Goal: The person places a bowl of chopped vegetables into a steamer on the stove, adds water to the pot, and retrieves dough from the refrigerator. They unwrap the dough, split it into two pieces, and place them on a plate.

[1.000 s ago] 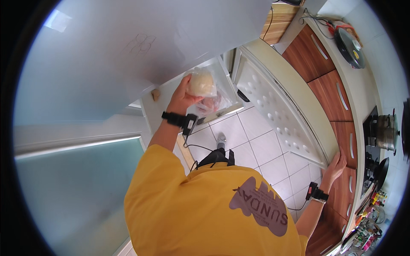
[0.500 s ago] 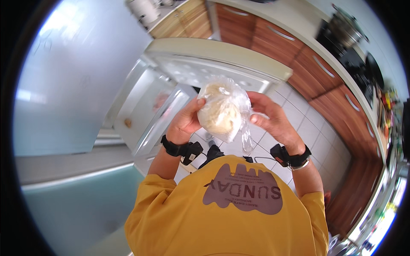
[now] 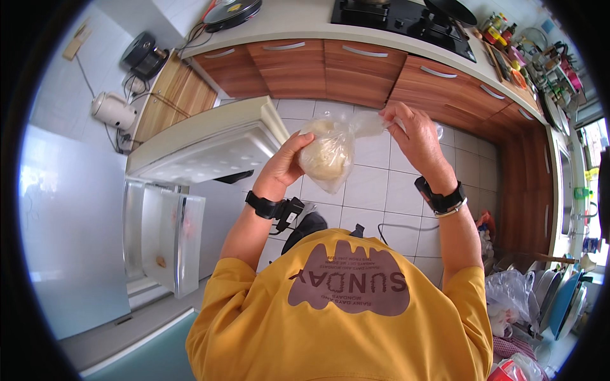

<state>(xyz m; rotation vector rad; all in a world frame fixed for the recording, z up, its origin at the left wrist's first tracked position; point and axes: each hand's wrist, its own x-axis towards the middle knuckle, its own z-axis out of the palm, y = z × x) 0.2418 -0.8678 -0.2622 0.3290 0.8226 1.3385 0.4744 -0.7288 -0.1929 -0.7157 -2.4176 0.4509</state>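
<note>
A clear plastic bag with a pale, rounded lump of food inside hangs in front of my chest. My left hand grips the full part of the bag from its left side, thumb over the front. My right hand pinches the gathered, twisted neck of the bag and pulls it out to the right. What exactly the pale food is, I cannot make out. Both wrists carry black straps with small devices.
To the left stands an open fridge door beside a pulled-out clear freezer drawer. Wooden cabinets run along the far side, under a counter with a black cooktop. Dishes and plastic bags crowd the right.
My body has turned right, away from the freezer drawer. My right hand has moved from the bag's side to its neck, which is now stretched out to the right.
</note>
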